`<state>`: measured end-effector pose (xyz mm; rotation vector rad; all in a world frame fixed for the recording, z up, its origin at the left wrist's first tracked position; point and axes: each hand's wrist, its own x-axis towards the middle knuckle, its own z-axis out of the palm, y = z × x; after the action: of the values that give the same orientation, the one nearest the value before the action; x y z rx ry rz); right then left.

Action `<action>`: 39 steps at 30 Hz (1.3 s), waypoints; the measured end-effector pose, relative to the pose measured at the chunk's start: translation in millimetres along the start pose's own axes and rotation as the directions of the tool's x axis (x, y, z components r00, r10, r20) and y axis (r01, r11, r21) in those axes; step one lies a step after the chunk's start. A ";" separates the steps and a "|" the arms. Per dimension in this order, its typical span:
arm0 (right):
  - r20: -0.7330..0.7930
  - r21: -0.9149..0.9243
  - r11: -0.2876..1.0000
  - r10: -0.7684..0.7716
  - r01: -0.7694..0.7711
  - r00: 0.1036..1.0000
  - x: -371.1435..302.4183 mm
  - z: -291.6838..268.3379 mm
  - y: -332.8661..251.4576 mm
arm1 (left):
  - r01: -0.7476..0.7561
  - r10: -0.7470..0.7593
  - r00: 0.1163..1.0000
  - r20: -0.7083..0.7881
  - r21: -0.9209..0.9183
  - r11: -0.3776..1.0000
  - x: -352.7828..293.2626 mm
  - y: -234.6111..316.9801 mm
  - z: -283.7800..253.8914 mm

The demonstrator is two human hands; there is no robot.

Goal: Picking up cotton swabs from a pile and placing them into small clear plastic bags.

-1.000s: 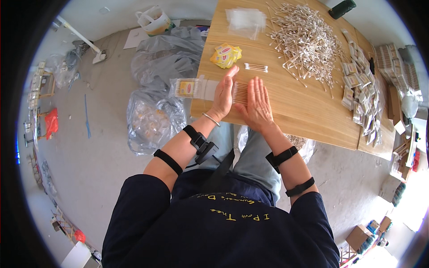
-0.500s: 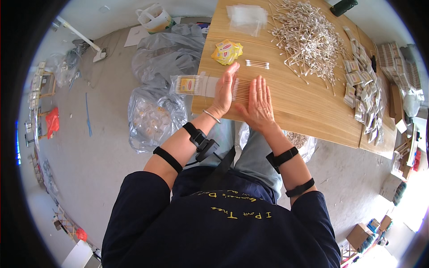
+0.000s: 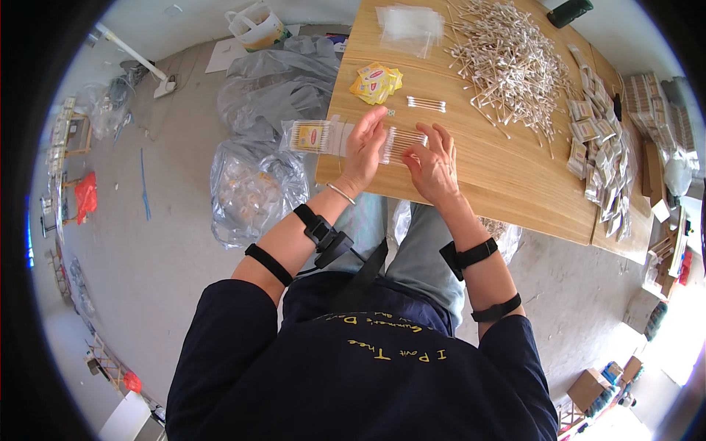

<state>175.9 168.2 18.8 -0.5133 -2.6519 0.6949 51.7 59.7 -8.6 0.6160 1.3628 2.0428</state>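
Note:
A row of cotton swabs (image 3: 401, 141) lies side by side on the table between my two hands. My left hand (image 3: 363, 153) stands on edge along the left tips of the row, palm facing it, fingers loosely bent, holding nothing. At the opposite tips, my right hand (image 3: 435, 166) has its fingers bent and apart, with thumb and forefinger close to the swabs. Left of my left hand lies a clear packet of swabs (image 3: 310, 137) with a yellow card. A few loose swabs (image 3: 426, 104) lie beyond the row, near a pile of yellow cards (image 3: 376, 83).
A large heap of swabs (image 3: 507, 62) covers the far part of the table (image 3: 507, 187). Clear bags (image 3: 412, 28) lie at the far left, and packed swab packets (image 3: 604, 158) crowd the right side. A plastic sack (image 3: 257, 195) stands on the floor to the left.
My right hand has gone from flat, straight fingers to bent fingers at the row's right end. My left hand has shifted slightly left and its fingers have bent.

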 end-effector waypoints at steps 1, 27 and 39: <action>-0.001 0.001 1.000 -0.001 0.001 1.000 2.2 -0.8 -0.8 | -0.005 0.005 1.000 0.007 0.012 1.000 -2.8 0.7 -3.2; 0.027 -0.028 0.997 -0.076 0.077 0.997 12.7 -14.1 -5.6 | -0.042 0.042 0.999 0.001 0.100 0.994 -5.8 -1.8 -5.1; -0.167 0.143 0.990 0.029 -0.005 0.986 10.2 -30.4 -22.0 | 0.061 -0.073 0.995 0.068 0.174 0.983 -2.0 38.1 22.0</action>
<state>174.1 166.7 57.6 -0.5303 -2.4229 0.8020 59.3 61.5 34.8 0.7036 1.5059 1.8436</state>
